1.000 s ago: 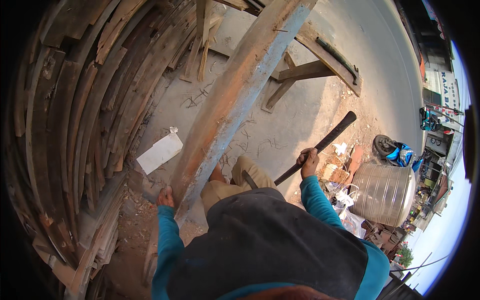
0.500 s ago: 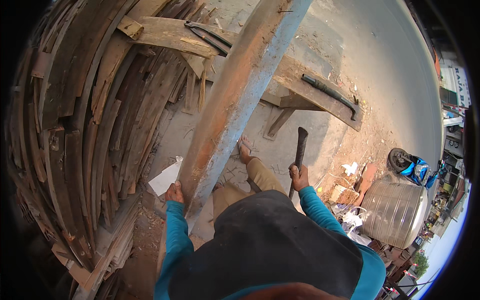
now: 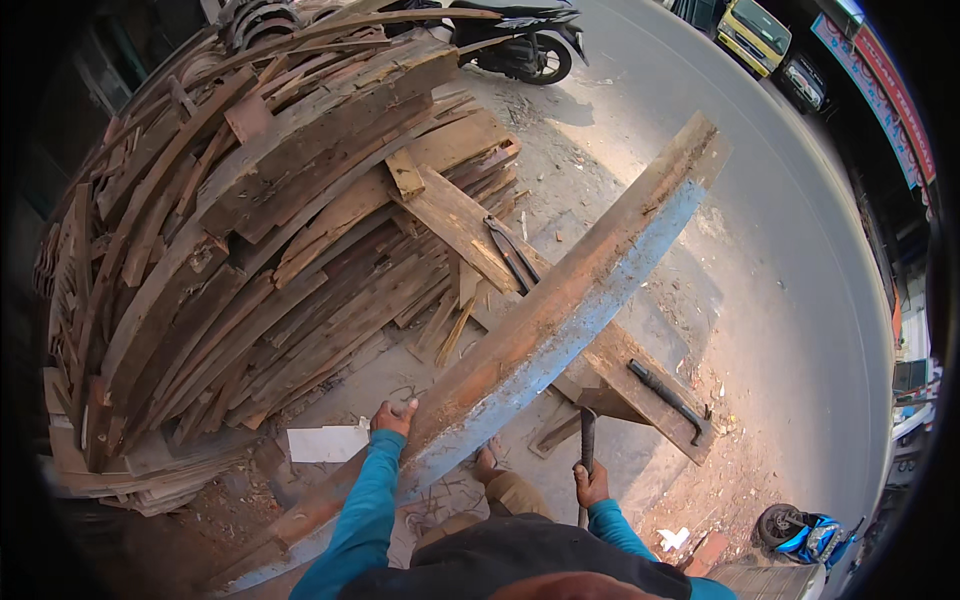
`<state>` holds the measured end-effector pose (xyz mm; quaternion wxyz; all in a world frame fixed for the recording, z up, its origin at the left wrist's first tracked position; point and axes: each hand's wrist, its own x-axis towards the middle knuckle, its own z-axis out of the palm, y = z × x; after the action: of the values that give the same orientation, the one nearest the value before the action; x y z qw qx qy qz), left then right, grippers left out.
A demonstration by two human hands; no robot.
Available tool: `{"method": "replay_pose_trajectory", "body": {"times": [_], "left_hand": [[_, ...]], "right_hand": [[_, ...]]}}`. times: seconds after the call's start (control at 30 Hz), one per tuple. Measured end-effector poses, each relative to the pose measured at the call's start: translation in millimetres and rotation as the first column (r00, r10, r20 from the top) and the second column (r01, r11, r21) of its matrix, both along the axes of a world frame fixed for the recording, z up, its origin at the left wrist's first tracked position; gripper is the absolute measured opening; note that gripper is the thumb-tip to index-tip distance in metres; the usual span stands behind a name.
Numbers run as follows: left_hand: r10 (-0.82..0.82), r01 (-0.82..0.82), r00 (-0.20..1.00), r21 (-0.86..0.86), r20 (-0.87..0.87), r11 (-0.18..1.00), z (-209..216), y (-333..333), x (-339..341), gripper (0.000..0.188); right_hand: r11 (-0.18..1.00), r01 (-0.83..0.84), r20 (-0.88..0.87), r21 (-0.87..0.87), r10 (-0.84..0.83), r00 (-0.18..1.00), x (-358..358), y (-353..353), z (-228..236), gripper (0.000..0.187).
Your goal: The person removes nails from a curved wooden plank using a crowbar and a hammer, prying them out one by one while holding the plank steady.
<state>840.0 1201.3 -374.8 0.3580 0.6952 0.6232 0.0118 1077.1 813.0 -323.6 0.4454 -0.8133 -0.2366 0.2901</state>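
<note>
Left hand touches a patchy brown-and-blue beam, grip unclear; right hand clasps a black bar

At the upper right of the frame, a long signboard on the far side of the road bears lettering: its red panel carries one line of white capitals, large enough to read, running steeply down toward the right edge. Along the left of that panel, a blue strip holds pale characters too small to make out. Near the top edge, any marking on the yellow truck is likewise too small to tell.
</note>
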Motion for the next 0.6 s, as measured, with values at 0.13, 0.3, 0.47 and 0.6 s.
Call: {"method": "replay_pose_trajectory", "body": {"times": [0.13, 0.3, 0.47, 0.6], "left_hand": [[0.042, -0.137, 0.977, 0.458, 0.211, 0.878, -2.5, -47.7, -56.9, 0.049], [0.199, -0.262, 0.841, 0.057, 0.504, 0.963, -21.0, -131.0, -178.8, 0.044], [0.028, 0.011, 0.869, -0.076, 0.494, 0.997, 10.4, -191.7, -243.1, 0.052], [-0.233, 0.287, 0.7, 0.032, 0.675, 0.957, 71.2, -210.1, -227.4, 0.072]], "right_hand": [[0.979, -0.201, 0.096, 0.028, 0.197, 0.976, -31.5, 48.6, 13.7, 0.046], [0.909, -0.417, 0.221, 0.017, 0.403, 0.888, -86.7, 85.4, 61.1, 0.051], [0.821, -0.555, 0.272, 0.138, 0.507, 0.818, -176.8, 119.3, 151.7, 0.053], [0.714, -0.687, 0.233, 0.14, 0.65, 0.723, -256.9, 158.8, 219.4, 0.055]]}}
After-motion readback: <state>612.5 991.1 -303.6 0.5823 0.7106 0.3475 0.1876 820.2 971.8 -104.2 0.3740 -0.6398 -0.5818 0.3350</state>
